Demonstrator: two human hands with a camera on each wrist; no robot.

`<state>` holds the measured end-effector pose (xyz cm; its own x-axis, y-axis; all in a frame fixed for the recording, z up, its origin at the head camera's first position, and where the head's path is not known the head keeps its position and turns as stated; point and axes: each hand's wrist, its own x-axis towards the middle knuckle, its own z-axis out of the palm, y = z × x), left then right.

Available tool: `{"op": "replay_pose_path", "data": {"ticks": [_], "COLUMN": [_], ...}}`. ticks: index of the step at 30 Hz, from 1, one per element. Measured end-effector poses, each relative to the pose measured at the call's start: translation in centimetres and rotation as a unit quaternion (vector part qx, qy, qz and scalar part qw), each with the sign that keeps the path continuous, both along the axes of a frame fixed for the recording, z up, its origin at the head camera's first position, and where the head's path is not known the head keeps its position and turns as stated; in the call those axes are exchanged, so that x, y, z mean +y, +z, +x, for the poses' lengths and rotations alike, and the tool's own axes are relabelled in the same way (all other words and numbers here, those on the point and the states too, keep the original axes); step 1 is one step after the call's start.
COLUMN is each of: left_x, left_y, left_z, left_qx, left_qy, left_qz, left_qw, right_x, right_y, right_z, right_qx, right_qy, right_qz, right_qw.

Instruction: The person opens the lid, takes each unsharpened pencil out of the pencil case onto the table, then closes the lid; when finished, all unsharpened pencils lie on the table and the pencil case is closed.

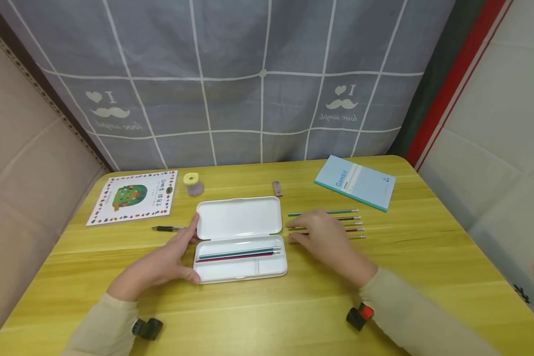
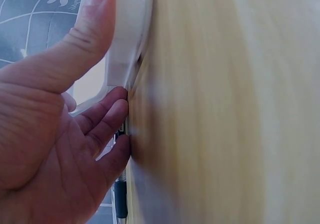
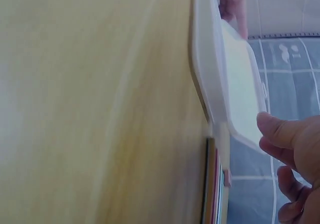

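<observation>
White hard-plastic pencil case lies open at table centre; left hand grips its left end, thumb on front wall. Right hand, fingers relaxed, rests on row of thin wooden pencils just beside case. Pencils probably light, stiff, roll easily; pinch at mid-shaft.

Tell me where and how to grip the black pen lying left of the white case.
Pinch the black pen across its barrel at mid-length, coming straight down from above. It lies flat on the table, so only its top and sides are free. The left hand, holding the pencil case, crowds its right end; the left end is open.
</observation>
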<state>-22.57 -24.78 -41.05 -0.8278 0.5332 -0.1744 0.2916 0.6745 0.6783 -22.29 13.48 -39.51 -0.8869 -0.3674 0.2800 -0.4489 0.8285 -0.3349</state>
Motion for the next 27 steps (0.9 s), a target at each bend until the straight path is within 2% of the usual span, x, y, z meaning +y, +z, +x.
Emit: {"op": "replay_pose_path", "data": {"ticks": [7, 21, 27], "left_x": [-0.1, -0.2, -0.1], "left_y": [-0.1, -0.5, -0.4], "left_z": [-0.1, -0.4, -0.3], "left_qx": [-0.004, -0.004, -0.006], "left_qy": [0.003, -0.001, 0.003], "left_qz": [0.003, 0.005, 0.005], "left_qw": [1.0, 1.0, 1.0], "right_x": [-2.9, -5.0, -5.5], "right_y": [-0.7, -1.5, -1.9], "right_z": [0.4, 0.4, 0.4], "right_qx": [-0.039, -0.087, -0.087], "right_qy": [0.031, 0.02, 0.018], "right_qz": [0.005, 0.027, 0.042], "right_qw": [0.999, 0.996, 0.995]}}
